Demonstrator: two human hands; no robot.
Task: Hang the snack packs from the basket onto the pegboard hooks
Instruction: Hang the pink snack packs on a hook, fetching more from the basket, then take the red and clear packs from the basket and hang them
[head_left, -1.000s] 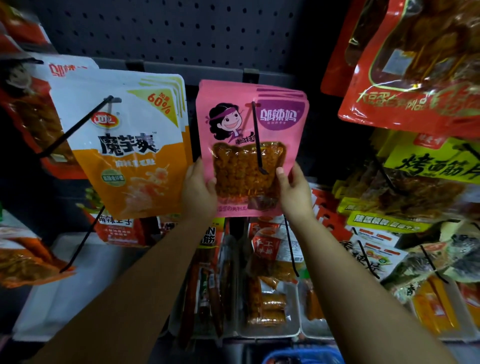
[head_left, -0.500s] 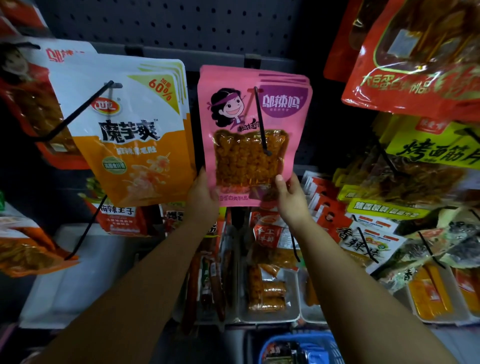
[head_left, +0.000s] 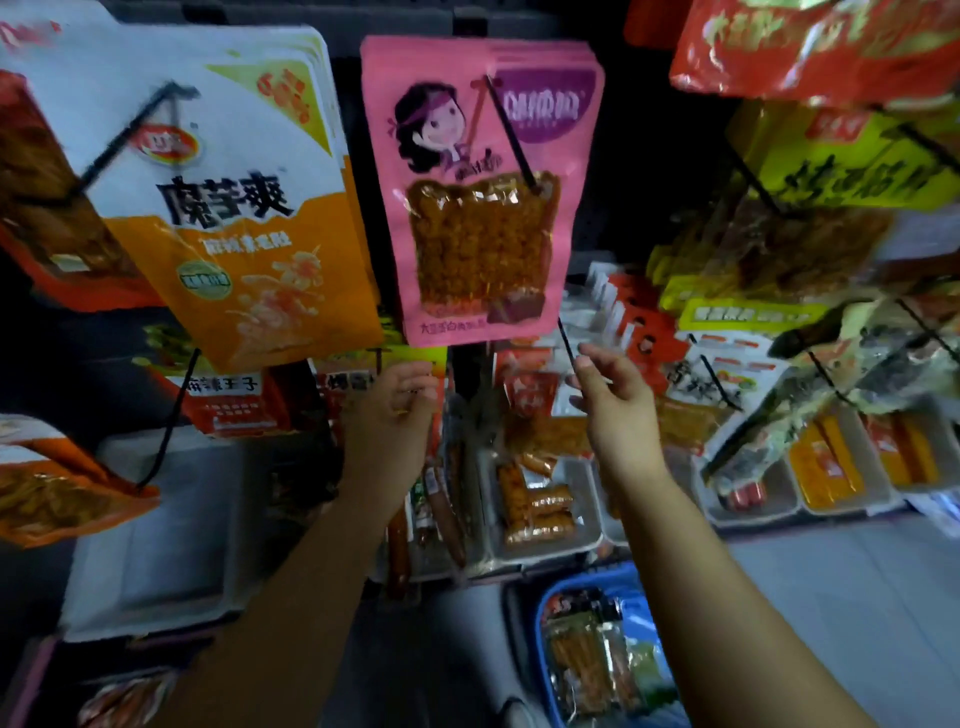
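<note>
A pink snack pack (head_left: 480, 187) with a cartoon face hangs on a black hook (head_left: 511, 132) at the top centre, with more pink packs stacked behind it. My left hand (head_left: 397, 410) is just below the pack's bottom left corner, fingers loosely curled, holding nothing. My right hand (head_left: 615, 395) is below its bottom right corner, fingers relaxed and apart from the pack. The blue basket (head_left: 550, 613) sits on the floor at the bottom centre with several snack packs (head_left: 592, 660) inside.
White and orange packs (head_left: 234, 208) hang to the left on another hook. Red packs (head_left: 810, 47) and yellow packs (head_left: 841, 161) hang at the right. White trays (head_left: 540, 545) of sausage snacks line the shelf below. A bare black hook (head_left: 566, 343) juts out near my right hand.
Both hands have let go of the pink pack's lower corners and dropped below it. The view has tilted down, and the blue basket now shows.
</note>
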